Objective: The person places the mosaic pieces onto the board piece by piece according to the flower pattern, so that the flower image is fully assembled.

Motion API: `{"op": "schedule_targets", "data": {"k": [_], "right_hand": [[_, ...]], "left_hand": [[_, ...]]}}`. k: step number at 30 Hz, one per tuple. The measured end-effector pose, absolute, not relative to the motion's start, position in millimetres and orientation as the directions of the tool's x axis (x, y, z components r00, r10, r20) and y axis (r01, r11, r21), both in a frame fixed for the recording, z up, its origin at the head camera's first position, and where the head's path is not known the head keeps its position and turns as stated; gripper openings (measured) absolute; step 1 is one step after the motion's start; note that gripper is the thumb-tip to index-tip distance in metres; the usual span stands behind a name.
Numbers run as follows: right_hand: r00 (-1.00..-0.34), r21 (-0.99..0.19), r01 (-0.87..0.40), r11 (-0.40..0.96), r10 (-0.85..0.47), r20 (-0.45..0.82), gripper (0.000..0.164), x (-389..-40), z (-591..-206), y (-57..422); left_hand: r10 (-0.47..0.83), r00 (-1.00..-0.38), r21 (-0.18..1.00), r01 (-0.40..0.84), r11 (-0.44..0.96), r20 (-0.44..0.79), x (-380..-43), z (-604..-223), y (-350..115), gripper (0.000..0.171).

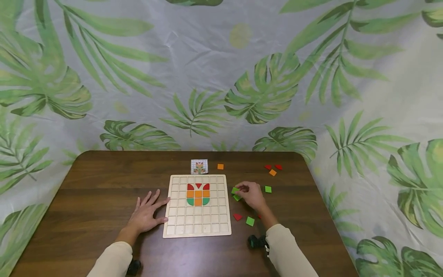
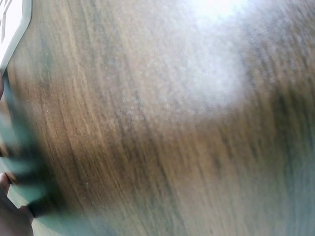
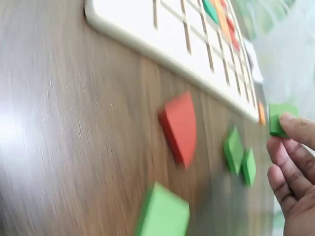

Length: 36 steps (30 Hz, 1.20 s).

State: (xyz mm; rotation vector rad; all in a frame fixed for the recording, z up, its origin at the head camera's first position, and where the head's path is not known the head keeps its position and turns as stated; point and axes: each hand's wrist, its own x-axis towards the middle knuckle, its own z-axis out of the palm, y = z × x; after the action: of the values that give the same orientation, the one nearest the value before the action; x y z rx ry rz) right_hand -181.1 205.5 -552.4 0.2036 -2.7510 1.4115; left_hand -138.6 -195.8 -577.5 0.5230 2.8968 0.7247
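Note:
A wooden grid board [image 1: 196, 225] lies on the table, with red, orange and green tiles set in its upper middle cells. My left hand [image 1: 147, 213] is spread flat beside it, thumb and a fingertip touching the left edge. To the right of the board, my right hand [image 1: 252, 195] pinches a light green square tile [image 3: 281, 114] between thumb and fingers, raised above the table in the right wrist view. Other green tiles [image 3: 234, 150] lie below that hand. Nearer the wrist are a red quarter-round tile [image 3: 181, 128] and a green square tile [image 1: 250, 221].
A small pattern card [image 1: 199, 166] lies behind the board, with an orange square tile [image 1: 220, 166] to its right. Farther right are red tiles [image 1: 278, 167], an orange tile [image 1: 273, 172] and a green tile [image 1: 268, 189]. A leaf-print cloth [image 1: 207, 77] hangs behind the table.

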Motion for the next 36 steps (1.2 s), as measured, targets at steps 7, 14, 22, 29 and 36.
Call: {"op": "schedule_targets", "data": {"k": [7,14,22,29,36], "right_hand": [[-0.983,-0.835,-0.142,0.532,-0.172,0.057,0.011,-175.1,-554.6,168.0],[-0.964,-0.847,-0.161,0.507,-0.266,0.023,0.01,-170.6,-560.6,134.2],[-0.957,-0.836,-0.146,0.528,-0.291,-0.017,0.005,-163.9,-565.3,105.5],[-0.945,-0.858,-0.149,0.492,-0.326,-0.023,0.005,-158.0,-570.9,98.1],[-0.941,-0.842,-0.198,0.503,-0.337,0.02,0.006,-157.1,-576.9,97.7]], "left_hand": [[0.361,-0.933,0.473,0.311,0.824,-0.015,-141.2,-577.5,-191.8,0.07],[0.35,-0.936,0.466,0.295,0.834,-0.033,-141.6,-577.1,-191.6,0.07],[0.342,-0.939,0.455,0.287,0.843,-0.043,-140.7,-576.2,-194.3,0.069],[0.342,-0.938,0.457,0.284,0.843,-0.048,-137.9,-575.0,-194.5,0.069],[0.341,-0.939,0.455,0.289,0.842,-0.034,-138.1,-576.7,-194.5,0.069]]}}
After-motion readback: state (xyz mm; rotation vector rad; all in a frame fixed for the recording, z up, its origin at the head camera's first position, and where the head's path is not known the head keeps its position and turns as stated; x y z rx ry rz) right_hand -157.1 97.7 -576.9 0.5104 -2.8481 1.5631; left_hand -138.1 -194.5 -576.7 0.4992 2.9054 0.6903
